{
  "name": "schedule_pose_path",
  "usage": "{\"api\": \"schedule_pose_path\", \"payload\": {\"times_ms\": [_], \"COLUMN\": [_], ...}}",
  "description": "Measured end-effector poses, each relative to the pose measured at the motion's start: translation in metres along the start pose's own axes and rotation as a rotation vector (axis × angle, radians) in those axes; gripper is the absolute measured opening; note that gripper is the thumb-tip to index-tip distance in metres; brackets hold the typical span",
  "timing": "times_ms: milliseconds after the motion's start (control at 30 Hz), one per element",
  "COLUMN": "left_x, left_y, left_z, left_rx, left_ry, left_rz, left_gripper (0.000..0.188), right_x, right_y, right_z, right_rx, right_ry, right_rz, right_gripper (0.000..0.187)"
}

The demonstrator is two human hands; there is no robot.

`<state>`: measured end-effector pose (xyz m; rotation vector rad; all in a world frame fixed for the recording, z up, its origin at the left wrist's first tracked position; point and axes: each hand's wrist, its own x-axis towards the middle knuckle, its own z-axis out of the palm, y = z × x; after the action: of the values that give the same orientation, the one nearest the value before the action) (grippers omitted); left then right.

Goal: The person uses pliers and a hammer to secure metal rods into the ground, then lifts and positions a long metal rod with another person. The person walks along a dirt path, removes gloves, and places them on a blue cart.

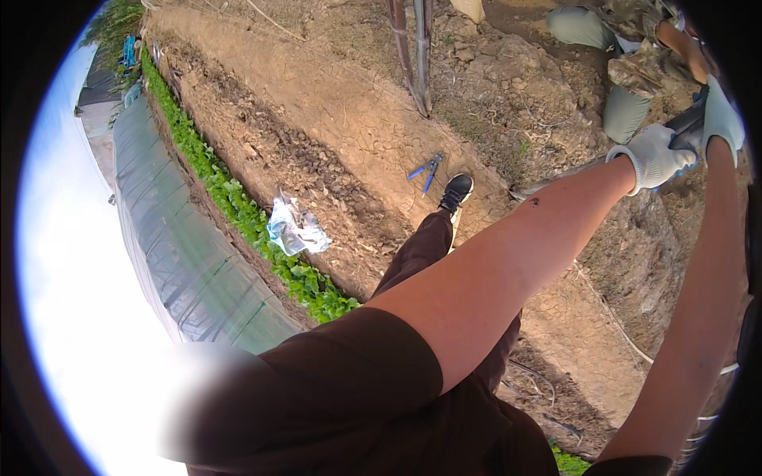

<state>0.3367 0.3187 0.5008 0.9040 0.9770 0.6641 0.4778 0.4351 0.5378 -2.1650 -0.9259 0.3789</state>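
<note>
So the person's got both arms stretched way over to the right edge of the view, pale knit gloves on. Left hand (655, 159) is curled round a dark bar (687, 120), so that grip looks closed on it, with a bit of blue showing on the glove's underside. Right hand (722, 123) is right beside it, up against the rim, back of the glove facing the camera; can't really tell if that grip is wrapped on the bar or just resting near it. The bar itself sits at the far right, over a rough dirt bank (647, 238), and its other end is too squashed by the lens to make out. A co-worker in grey trousers (625, 113) is just past the gloves, one bare forearm (684, 51) reaching in close. Down on the dirt path, pliers (429, 170) with blue handles lie spread near the person's dark shoe (456, 192). Further left there's a crumpled plastic bag (295, 228) next to a row of leafy plants (230, 194), then a long plastic-covered tunnel (190, 238) beyond that.
</note>
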Motion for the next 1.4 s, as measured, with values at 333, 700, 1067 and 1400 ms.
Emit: {"api": "schedule_pose_path", "payload": {"times_ms": [333, 700, 1067, 1400], "left_x": [-0.008, -0.008, -0.006, -0.016], "left_y": [0.003, 0.005, -0.001, 0.022], "left_z": [-0.009, -0.007, 0.001, -0.002], "left_rx": [-0.024, 0.011, -0.01, -0.036], "left_ry": [-0.056, -0.049, -0.016, 0.021], "left_rz": [-0.019, 0.056, -0.034, -0.045], "left_gripper": [0.03, 0.035, 0.023, 0.022], "right_x": [-0.026, -0.019, -0.015, -0.01], "right_y": [-0.016, -0.014, 0.001, 0.0], "right_z": [-0.006, -0.001, 0.003, 0.006], "right_rx": [0.144, 0.0, 0.102, 0.073], "right_ry": [0.011, 0.041, 0.003, 0.002], "right_rz": [0.006, 0.09, 0.109, 0.113], "right_gripper": [0.059, 0.054, 0.054, 0.053]}}
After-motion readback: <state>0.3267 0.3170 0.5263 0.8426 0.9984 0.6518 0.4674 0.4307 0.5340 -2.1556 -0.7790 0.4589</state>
